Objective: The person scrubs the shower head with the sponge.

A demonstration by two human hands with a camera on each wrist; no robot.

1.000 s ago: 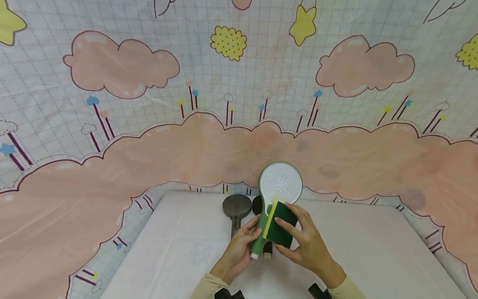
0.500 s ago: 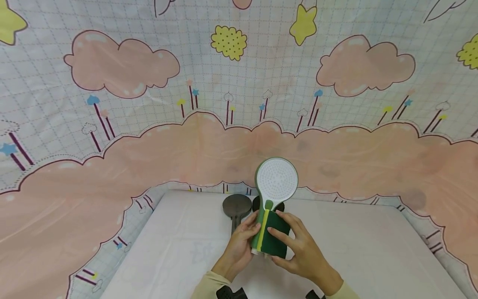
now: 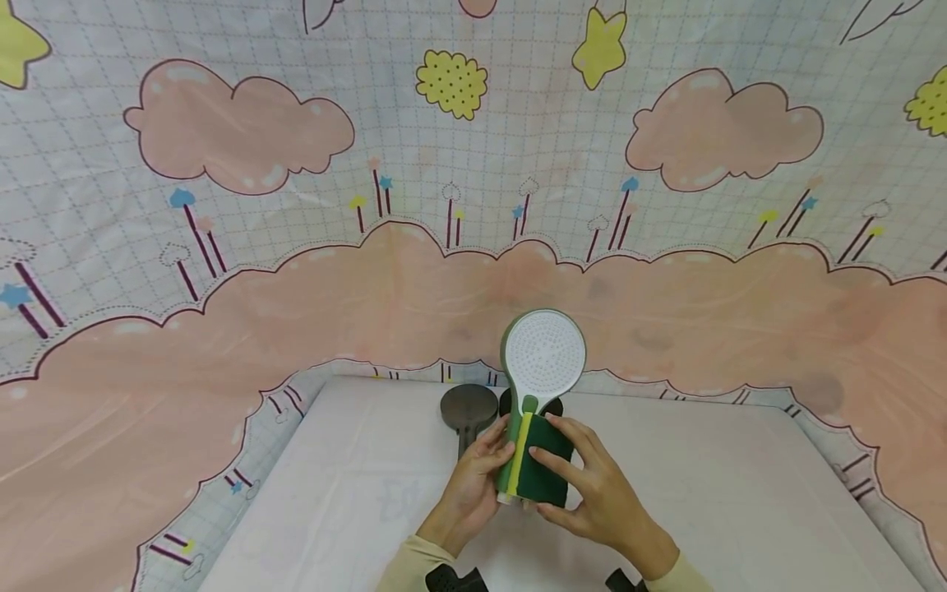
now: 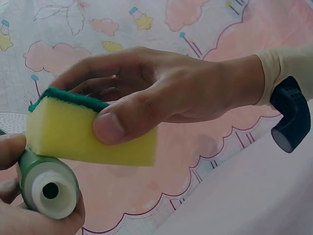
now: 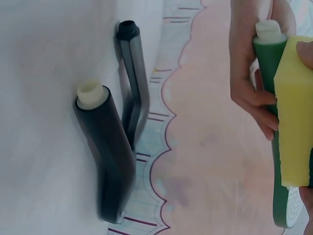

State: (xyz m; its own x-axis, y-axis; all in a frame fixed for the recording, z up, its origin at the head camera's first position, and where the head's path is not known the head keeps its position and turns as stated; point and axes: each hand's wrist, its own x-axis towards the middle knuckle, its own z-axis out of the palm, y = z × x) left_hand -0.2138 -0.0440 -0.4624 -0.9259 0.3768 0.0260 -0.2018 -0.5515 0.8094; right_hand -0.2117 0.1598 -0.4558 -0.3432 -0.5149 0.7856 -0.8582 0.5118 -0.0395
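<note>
Two dark shower heads (image 3: 468,413) lying side by side on white table (image 3: 355,493), cartoon cloud-and-star patterned backdrop cloth (image 3: 296,247) hanging behind table

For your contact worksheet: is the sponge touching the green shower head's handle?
Touching. The left wrist view shows the sponge pressed against the green shower head's handle, no gap between them.

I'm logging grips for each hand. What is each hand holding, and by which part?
The left hand grips the green shower head by its handle. The right hand pinches the sponge by its sides, against that handle.
</note>
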